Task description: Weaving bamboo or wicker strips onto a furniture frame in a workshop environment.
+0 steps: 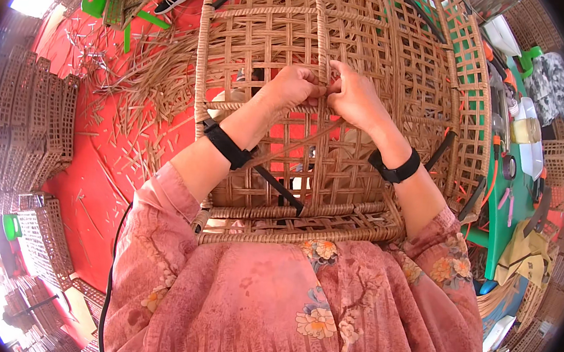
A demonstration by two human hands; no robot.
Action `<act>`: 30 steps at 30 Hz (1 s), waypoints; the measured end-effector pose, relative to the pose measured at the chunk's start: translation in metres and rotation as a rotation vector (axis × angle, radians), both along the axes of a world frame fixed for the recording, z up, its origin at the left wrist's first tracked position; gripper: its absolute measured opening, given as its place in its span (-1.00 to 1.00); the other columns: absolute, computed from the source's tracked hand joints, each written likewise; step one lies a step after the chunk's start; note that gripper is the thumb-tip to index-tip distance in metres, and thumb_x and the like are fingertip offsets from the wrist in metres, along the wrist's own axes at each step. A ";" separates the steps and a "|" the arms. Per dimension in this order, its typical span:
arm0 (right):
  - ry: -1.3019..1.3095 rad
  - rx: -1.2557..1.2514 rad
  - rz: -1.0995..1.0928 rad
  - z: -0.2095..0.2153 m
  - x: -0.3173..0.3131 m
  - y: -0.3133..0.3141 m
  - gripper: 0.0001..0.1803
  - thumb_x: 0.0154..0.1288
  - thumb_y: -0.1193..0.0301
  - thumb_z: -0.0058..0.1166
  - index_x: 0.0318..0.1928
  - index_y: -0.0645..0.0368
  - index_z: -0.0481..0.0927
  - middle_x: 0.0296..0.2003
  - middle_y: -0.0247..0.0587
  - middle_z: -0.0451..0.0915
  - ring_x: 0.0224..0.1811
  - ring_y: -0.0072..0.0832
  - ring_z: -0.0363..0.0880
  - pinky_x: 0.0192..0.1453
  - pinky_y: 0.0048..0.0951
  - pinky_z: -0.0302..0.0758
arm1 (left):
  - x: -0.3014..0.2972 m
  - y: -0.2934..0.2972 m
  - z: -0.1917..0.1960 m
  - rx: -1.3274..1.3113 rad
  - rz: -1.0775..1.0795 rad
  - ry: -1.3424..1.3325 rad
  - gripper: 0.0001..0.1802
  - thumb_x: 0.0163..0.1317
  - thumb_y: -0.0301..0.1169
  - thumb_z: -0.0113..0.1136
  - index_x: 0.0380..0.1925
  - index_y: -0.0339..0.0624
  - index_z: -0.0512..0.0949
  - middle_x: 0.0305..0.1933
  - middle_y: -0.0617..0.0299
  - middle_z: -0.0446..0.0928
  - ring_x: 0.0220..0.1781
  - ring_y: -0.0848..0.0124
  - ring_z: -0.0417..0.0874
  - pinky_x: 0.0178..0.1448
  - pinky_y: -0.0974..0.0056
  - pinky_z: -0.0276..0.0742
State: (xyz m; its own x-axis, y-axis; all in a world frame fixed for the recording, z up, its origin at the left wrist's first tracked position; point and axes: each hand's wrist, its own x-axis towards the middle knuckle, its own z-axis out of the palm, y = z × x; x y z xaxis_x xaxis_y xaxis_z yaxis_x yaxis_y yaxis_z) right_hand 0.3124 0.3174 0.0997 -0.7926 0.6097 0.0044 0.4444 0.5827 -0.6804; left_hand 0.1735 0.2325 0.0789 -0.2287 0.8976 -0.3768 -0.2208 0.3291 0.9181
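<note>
A large brown woven rattan basket stands in front of me, with its open weave and wrapped rims showing. A wrapped bar runs down its middle to a crossing with a sideways bar. At that crossing my left hand is closed, its fingertips pinched together against the bar. Facing it from the right, my right hand is also closed, thumb and finger pinched. A loose rattan strip slants down to the left from beneath my right hand. What sits between the fingertips is mostly hidden. Black bands circle both wrists.
Loose strips litter the red floor on the left. Stacked woven baskets stand at the far left. A green table on the right carries tape, a clear tray and tools. Dark straps cross the basket.
</note>
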 end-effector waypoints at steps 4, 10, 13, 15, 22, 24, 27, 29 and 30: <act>0.069 -0.398 0.018 -0.002 -0.001 0.010 -0.29 -0.06 0.64 0.00 0.23 0.38 0.22 -0.44 -0.08 0.60 -0.36 -0.41 0.58 -0.29 -0.41 0.49 | 0.001 -0.001 0.004 -0.035 -0.017 0.066 -0.89 0.09 -0.52 0.23 -0.42 -0.32 0.52 -0.47 0.23 0.54 -0.47 0.49 0.55 -0.37 0.42 0.52; 0.159 -0.717 -0.075 0.016 -0.004 0.004 -0.25 0.02 0.64 -0.01 0.29 0.39 0.09 -0.25 -0.11 0.50 -0.35 -0.45 0.54 -0.32 -0.47 0.48 | 0.000 -0.002 0.006 -0.043 -0.038 0.115 -0.90 0.09 -0.52 0.22 -0.43 -0.33 0.52 -0.48 0.22 0.54 -0.48 0.49 0.55 -0.39 0.41 0.50; 0.118 -0.715 -0.099 0.016 -0.005 0.005 -0.23 0.03 0.62 0.01 0.30 0.40 0.06 -0.21 -0.11 0.46 -0.31 -0.44 0.53 -0.30 -0.46 0.49 | 0.001 -0.002 0.006 -0.030 -0.042 0.128 -0.90 0.08 -0.52 0.22 -0.46 -0.33 0.52 -0.50 0.22 0.53 -0.50 0.50 0.53 -0.40 0.41 0.48; 0.141 -0.730 -0.098 0.009 -0.009 0.005 -0.21 0.02 0.59 0.02 0.30 0.41 0.04 -0.16 -0.07 0.45 -0.24 -0.43 0.52 -0.23 -0.44 0.49 | 0.000 -0.001 0.005 -0.024 -0.045 0.140 -0.90 0.08 -0.52 0.23 -0.47 -0.32 0.51 -0.51 0.22 0.53 -0.52 0.51 0.53 -0.41 0.42 0.48; 0.261 -0.681 0.063 -0.017 -0.014 0.008 -0.10 -0.01 0.57 0.05 0.36 0.34 -0.07 0.01 0.01 0.36 -0.09 -0.37 0.46 -0.01 -0.42 0.42 | -0.004 0.002 -0.005 0.010 -0.095 0.142 -0.89 0.07 -0.48 0.24 -0.48 -0.25 0.49 -0.53 0.30 0.48 -0.51 0.55 0.49 -0.42 0.44 0.40; 0.269 -0.852 -0.040 -0.011 -0.011 0.006 -0.06 -0.02 0.56 0.04 0.38 0.31 -0.15 0.14 0.06 0.26 -0.02 -0.38 0.41 0.04 -0.40 0.39 | -0.006 0.001 -0.007 0.044 -0.100 0.152 -0.86 0.05 -0.50 0.25 -0.48 -0.30 0.48 -0.53 0.27 0.48 -0.49 0.51 0.52 -0.42 0.41 0.46; 0.343 -0.939 0.037 -0.013 -0.009 0.014 -0.06 0.02 0.52 0.01 0.39 0.26 -0.19 0.23 0.05 0.15 0.01 -0.40 0.40 0.03 -0.39 0.41 | -0.008 -0.002 -0.002 0.099 -0.143 0.283 -0.87 0.06 -0.49 0.23 -0.45 -0.31 0.48 -0.47 0.25 0.50 -0.42 0.49 0.53 -0.38 0.39 0.46; 0.382 -0.986 0.039 -0.012 -0.006 0.015 -0.08 0.05 0.50 -0.01 0.40 0.24 -0.19 0.24 0.02 0.15 0.02 -0.39 0.39 0.01 -0.39 0.42 | -0.011 -0.007 0.009 0.060 -0.274 0.268 -0.80 0.14 -0.49 0.16 -0.23 -0.31 0.46 -0.30 0.27 0.51 -0.34 0.52 0.49 -0.29 0.41 0.42; 0.419 -1.031 0.054 -0.008 -0.007 0.013 -0.10 0.08 0.47 -0.02 0.40 0.21 -0.18 0.25 -0.01 0.15 0.03 -0.39 0.39 0.00 -0.38 0.44 | -0.014 -0.009 0.010 0.058 -0.271 0.269 -0.80 0.14 -0.49 0.16 -0.23 -0.31 0.46 -0.30 0.27 0.51 -0.34 0.52 0.49 -0.29 0.41 0.42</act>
State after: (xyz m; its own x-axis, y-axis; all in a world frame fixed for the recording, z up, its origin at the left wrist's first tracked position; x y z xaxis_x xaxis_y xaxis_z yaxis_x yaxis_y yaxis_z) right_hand 0.3056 0.3306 0.0918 -0.8726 0.4407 -0.2108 0.0575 -0.3359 -0.9402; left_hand 0.1591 0.2239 0.0887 -0.0636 0.9573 -0.2821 0.1182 0.2879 0.9503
